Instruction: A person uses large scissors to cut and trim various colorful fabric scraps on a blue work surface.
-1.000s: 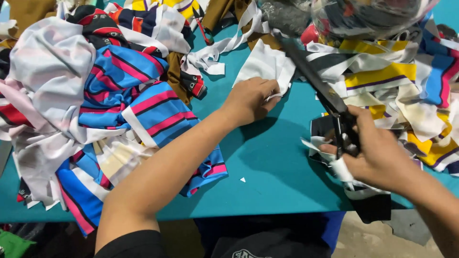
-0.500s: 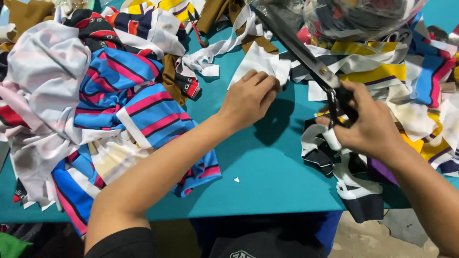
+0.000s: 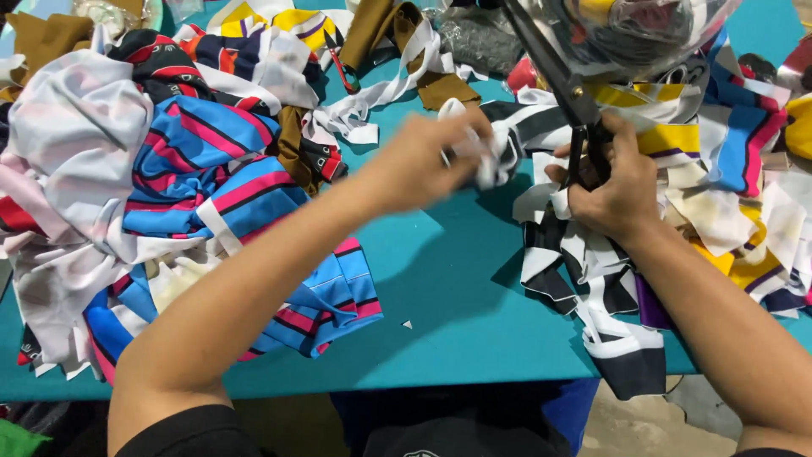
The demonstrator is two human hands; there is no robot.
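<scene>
My left hand (image 3: 423,161) is blurred, fingers curled and pinching a white scrap (image 3: 491,161) of cloth, held just above the teal table (image 3: 440,288) near its middle. The scrap hangs limp from the pinch, so I judge it light, soft and floppy; it is best gripped at an edge and pulled taut, since it offers no stiffness. My right hand (image 3: 613,190) is closed through the handles of the black scissors (image 3: 558,80), blades pointing up and away and nearly together, just beside the scrap. Black-and-white strips (image 3: 592,288) drape under that hand and over the table edge. Both forearms reach in from the near edge, left arm angled across the table, right wrist bent upward. A striped blue pile (image 3: 211,195) lies to the left; mixed offcuts (image 3: 744,169) lie to the right.
</scene>
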